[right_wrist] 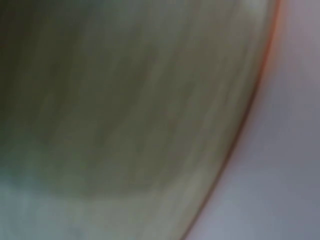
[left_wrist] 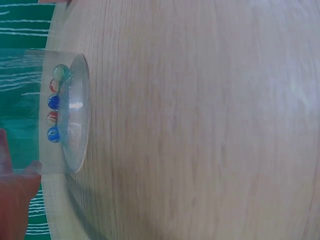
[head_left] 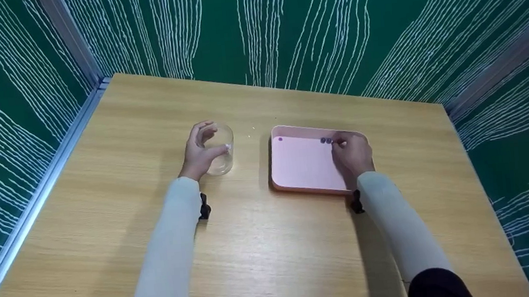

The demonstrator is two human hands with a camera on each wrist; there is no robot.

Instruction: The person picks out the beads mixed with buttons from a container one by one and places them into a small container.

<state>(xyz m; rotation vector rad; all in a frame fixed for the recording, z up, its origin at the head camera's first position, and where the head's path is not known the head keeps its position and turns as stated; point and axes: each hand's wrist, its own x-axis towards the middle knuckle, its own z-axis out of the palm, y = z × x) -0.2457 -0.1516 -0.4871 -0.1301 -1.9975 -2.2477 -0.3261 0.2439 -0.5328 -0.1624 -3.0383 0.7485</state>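
Observation:
My left hand [head_left: 200,154] holds a clear cup [head_left: 225,159], thumb along its near side and fingers round the far side. In the left wrist view several glass marbles [left_wrist: 53,102], blue, red-striped and greenish, lie at the cup's bottom. Inside a shallow pink tray [head_left: 294,165] my right hand [head_left: 355,154] reaches down, thumb and forefinger pinched at a dark marble mostly hidden by the fingertips. Two dark marbles [head_left: 325,140] sit just left of those fingertips. Another small purple marble [head_left: 280,139] lies in the tray's far left corner.
Both things stand on a light wooden table [head_left: 264,254], the cup left of the tray. A few tiny pale specks [head_left: 251,131] lie between them. Green walls with white wavy lines [head_left: 263,29] close in the back and sides. The right wrist view is blurred.

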